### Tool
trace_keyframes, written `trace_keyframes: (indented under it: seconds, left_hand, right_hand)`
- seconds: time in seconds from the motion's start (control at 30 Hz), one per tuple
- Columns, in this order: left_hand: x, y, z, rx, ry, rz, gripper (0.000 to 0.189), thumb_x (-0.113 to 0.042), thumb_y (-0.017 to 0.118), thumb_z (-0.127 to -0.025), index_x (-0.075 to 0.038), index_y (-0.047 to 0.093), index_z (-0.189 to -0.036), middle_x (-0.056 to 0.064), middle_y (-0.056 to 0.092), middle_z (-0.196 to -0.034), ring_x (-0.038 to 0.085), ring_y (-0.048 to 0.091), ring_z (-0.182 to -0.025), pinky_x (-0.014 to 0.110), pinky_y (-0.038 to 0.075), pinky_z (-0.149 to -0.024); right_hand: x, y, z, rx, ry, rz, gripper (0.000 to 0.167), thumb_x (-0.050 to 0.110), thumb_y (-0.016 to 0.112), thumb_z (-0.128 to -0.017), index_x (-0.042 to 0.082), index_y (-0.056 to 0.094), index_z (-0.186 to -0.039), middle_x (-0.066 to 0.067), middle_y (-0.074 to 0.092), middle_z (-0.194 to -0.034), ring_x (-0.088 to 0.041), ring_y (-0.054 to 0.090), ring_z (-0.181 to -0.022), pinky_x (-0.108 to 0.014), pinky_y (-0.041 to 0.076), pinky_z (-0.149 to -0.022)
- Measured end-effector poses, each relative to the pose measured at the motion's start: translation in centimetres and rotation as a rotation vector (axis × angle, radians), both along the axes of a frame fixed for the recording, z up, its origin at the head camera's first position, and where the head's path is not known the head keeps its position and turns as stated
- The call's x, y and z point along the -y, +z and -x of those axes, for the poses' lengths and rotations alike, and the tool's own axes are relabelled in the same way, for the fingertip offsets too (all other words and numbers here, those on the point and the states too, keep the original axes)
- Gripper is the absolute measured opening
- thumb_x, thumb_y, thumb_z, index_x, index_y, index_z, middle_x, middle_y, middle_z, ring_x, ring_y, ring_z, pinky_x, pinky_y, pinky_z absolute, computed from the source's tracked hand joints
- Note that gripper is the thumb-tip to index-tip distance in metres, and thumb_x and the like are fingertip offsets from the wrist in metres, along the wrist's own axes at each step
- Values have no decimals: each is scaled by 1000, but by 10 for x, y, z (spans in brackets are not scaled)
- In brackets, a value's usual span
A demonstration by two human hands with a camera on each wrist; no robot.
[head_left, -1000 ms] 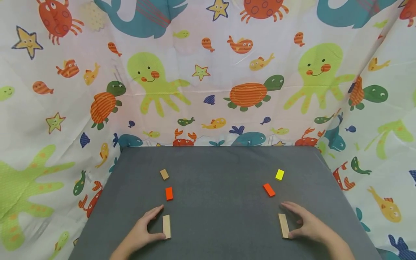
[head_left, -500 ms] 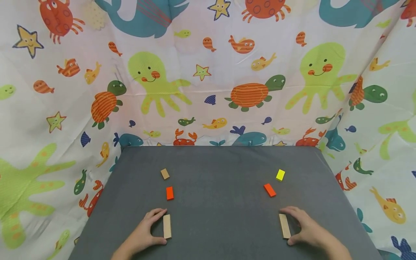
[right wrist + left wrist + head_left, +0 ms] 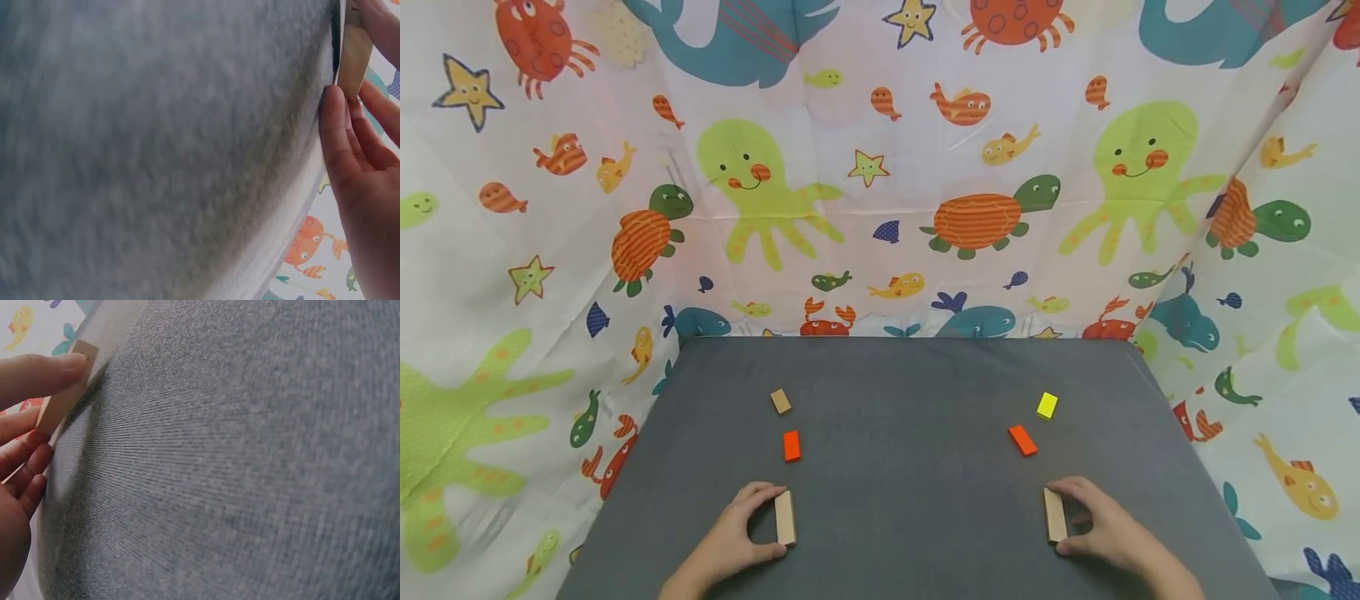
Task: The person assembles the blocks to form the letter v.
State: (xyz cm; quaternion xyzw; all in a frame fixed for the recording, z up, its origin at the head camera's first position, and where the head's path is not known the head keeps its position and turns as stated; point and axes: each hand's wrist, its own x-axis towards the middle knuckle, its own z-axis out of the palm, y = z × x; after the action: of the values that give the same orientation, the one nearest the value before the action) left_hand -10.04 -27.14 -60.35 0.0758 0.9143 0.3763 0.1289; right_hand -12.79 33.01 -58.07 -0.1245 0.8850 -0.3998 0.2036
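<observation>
My left hand (image 3: pixel 736 531) pinches a long plain wooden block (image 3: pixel 786 518) end to end, thumb at its near end and fingertips at its far end. In the left wrist view a shadow lies beside that block (image 3: pixel 65 394), and it looks slightly raised from the cloth. A matching wooden block (image 3: pixel 1055 517) is held the same way by my right hand (image 3: pixel 1105 525). The right wrist view shows only part of this block (image 3: pixel 356 56) between thumb and fingers; whether it touches the cloth is hard to tell there.
Beyond the left hand lie an orange block (image 3: pixel 792 446) and a small tan block (image 3: pixel 781 402). Past the right hand are another orange block (image 3: pixel 1022 440) and a yellow block (image 3: pixel 1047 406). A grey cloth (image 3: pixel 910 467) covers the table; a sea-animal curtain (image 3: pixel 865 250) hangs around it.
Both hands have closed their thumbs and fingers onto the ends of the two long wooden blocks. Both blocks have shifted up slightly in the head view. The smaller blocks stay put.
</observation>
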Motion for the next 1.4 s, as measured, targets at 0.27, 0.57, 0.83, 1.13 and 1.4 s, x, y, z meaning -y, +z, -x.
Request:
trace_keyframes:
  seconds: [0.27, 0.57, 0.83, 1.13, 1.4]
  left_hand:
    - [-2, 1, -2, -35, 87, -16, 85, -39, 92, -68, -27, 55, -144, -6, 54, -136, 21, 52, -129, 55, 42, -106]
    - [-9, 1, 2, -34, 137, 16, 87, -43, 93, -67, -24, 56, -143, -2, 54, -136, 23, 52, -128, 57, 41, -107]
    - [-15, 1, 7, -91, 158, 0, 85, -42, 94, -66, -23, 59, -140, -5, 55, -134, 21, 54, -127, 55, 41, -108]
    - [-23, 5, 13, -131, 136, -18, 83, -44, 92, -68, -26, 58, -142, -5, 54, -135, 22, 54, -127, 56, 42, -107]
    - [-28, 4, 17, -167, 101, -35, 84, -43, 92, -69, -21, 58, -142, -4, 55, -135, 22, 53, -127, 55, 42, -107]
  right_hand:
    - [13, 1, 2, -11, -103, 44, 91, 20, 96, -64, 0, 51, -140, -23, 48, -137, -30, 68, -104, -30, 58, -82]
    - [26, 7, 7, -134, -158, -27, 90, 18, 97, -62, 0, 54, -139, -19, 52, -133, -25, 69, -101, -31, 59, -82]
    - [39, 14, 9, -174, -177, -27, 87, 22, 97, -63, 2, 55, -138, -15, 52, -133, -27, 71, -99, -33, 59, -81]
    - [53, 14, 14, -219, -175, -5, 89, 23, 97, -63, 1, 55, -139, -16, 53, -132, -29, 70, -97, -37, 59, -79]
    - [69, 15, 19, -230, -177, 4, 88, 19, 96, -64, 2, 55, -140, -14, 53, -132, -31, 70, -98, -37, 59, -80]
